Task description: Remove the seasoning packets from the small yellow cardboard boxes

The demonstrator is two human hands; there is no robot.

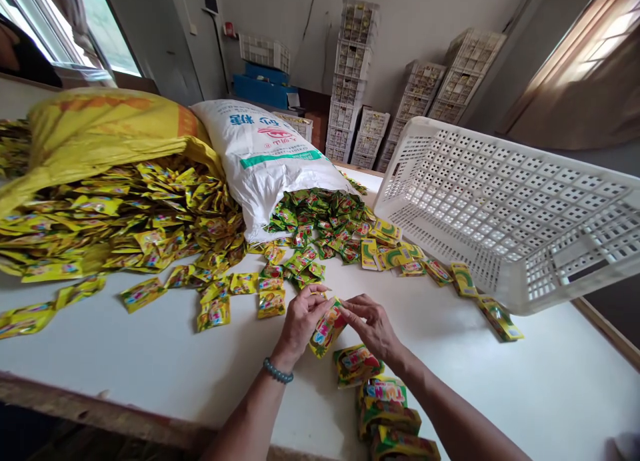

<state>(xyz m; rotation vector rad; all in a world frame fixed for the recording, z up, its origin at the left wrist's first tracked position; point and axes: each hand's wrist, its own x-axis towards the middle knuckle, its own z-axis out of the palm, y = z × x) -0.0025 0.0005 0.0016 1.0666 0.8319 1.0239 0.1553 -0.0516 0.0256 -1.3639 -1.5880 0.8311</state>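
Note:
Between my two hands is a yellow-green printed candy packet (326, 329), raised a little over the white table and tilted. My left hand (304, 317), with a beaded bracelet at the wrist, pinches its left upper side. The fingers of my right hand (371, 322) close on its upper right edge. Just below my right hand lies another such packet (357, 365), and nearer to me a row of overlapping packets (387, 407) runs to the bottom edge. Small green sachets (305, 264) lie beyond my hands, with small yellow sachets (271, 302) to their left.
A yellow sack (115, 117) spills yellow sachets on the left; a white sack (260, 161) spills green ones. On the right a white plastic crate (515, 201) lies tipped on its side, packets (464, 279) along its edge. Stacked crates (350, 74) stand by the back wall.

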